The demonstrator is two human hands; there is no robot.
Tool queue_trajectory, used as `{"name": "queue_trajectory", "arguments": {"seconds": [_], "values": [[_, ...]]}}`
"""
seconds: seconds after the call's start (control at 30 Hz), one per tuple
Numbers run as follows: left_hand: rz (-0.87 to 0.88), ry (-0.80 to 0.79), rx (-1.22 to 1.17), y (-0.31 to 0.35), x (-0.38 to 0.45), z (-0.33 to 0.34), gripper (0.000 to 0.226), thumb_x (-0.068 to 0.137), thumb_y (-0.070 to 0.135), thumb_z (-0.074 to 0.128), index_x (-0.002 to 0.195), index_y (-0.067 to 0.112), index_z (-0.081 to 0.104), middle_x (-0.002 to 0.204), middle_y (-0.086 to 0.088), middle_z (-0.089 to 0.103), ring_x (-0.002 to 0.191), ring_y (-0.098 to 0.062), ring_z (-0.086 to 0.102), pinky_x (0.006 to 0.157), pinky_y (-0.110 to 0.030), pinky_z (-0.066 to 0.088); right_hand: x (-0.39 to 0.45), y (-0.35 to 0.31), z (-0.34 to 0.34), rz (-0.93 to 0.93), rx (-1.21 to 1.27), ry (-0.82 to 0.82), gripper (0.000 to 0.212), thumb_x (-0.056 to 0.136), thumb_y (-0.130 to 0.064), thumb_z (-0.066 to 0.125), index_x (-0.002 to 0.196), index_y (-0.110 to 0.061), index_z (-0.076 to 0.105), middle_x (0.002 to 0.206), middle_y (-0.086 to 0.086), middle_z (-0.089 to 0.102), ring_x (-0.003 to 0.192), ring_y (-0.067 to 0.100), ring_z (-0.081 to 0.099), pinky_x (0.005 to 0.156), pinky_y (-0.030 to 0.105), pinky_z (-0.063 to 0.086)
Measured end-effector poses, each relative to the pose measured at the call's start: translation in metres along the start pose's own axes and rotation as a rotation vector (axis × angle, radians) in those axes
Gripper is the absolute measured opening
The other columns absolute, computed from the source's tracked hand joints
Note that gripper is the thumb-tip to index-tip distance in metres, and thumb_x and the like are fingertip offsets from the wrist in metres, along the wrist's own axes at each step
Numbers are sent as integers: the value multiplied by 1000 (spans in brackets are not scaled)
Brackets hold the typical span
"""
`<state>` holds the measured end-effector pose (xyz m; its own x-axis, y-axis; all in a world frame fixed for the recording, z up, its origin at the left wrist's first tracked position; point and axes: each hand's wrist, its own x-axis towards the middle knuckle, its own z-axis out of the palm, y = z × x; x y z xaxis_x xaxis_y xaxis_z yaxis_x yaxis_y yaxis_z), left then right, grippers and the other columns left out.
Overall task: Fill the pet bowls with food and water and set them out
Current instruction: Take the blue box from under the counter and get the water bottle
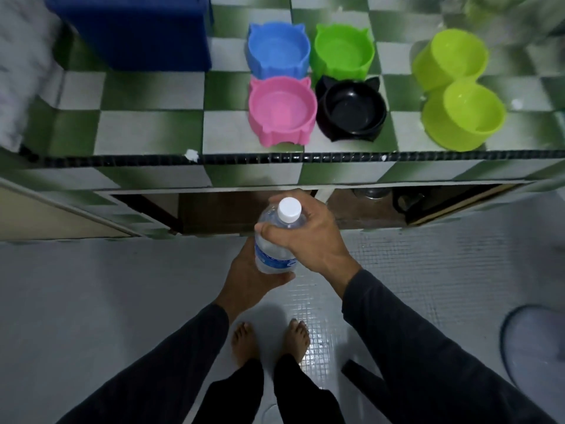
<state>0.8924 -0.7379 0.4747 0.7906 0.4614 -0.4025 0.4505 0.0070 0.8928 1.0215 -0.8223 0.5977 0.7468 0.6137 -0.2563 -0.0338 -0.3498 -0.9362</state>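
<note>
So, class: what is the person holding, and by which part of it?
A clear plastic water bottle with a white cap: left hand grips its lower body, right hand its shoulder.

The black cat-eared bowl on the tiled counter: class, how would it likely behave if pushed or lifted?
The black bowl looks like moulded plastic and holds nothing visible, so it is probably stiff and light. Its wide, low base suggests it would slide on the glossy tiled counter rather than tip or roll.

Dim indoor light, glare on floor tiles (pixel 321 341) near feet, wide-angle bending and blur at edges.
</note>
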Motion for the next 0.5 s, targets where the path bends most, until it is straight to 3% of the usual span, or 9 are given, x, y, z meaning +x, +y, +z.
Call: {"name": "queue_trajectory", "arguments": {"seconds": [0.1,0.17,0.27,0.37,0.5], "values": [[25,-5,7,44,-14,-5,87,62,59,94,136,43,50,135,17,63,125,-9,61,106,-49,53,-16,-42,-14,-34,-19,22,41,67,-33,92,100,-25,68,94,-13,72,92,6,69,81,27,60],[59,19,27,72,-22,-9,78,64,39,98,124,47,49,126,15,66,119,-10,64,103,-47,54,-24,-67,-22,-45,-19,47,41,67,-32,93,99,-24,69,95,-12,72,92,6,68,81,25,60],[164,24,55,108,-33,-18,90,62,21,100,119,65,46,122,18,66,115,-6,65,100,-39,56,-34,-104,-32,-68,-9,71,40,65,-28,94,96,-23,70,92,-10,73,88,6,69,77,23,59],[250,-54,18,135,-41,-27,95,66,17,99,138,49,46,136,11,63,127,-13,61,103,-41,55,-41,-136,-41,-94,0,83,36,67,-25,93,94,-21,70,89,-7,73,82,3,68,70,17,54],[290,-85,6,161,-53,-36,100,65,24,100,146,38,42,142,9,60,130,-17,60,105,-45,54,-49,-172,-53,-117,25,96,31,69,-19,92,90,-18,69,86,-1,73,76,5,66,68,17,51]]}}
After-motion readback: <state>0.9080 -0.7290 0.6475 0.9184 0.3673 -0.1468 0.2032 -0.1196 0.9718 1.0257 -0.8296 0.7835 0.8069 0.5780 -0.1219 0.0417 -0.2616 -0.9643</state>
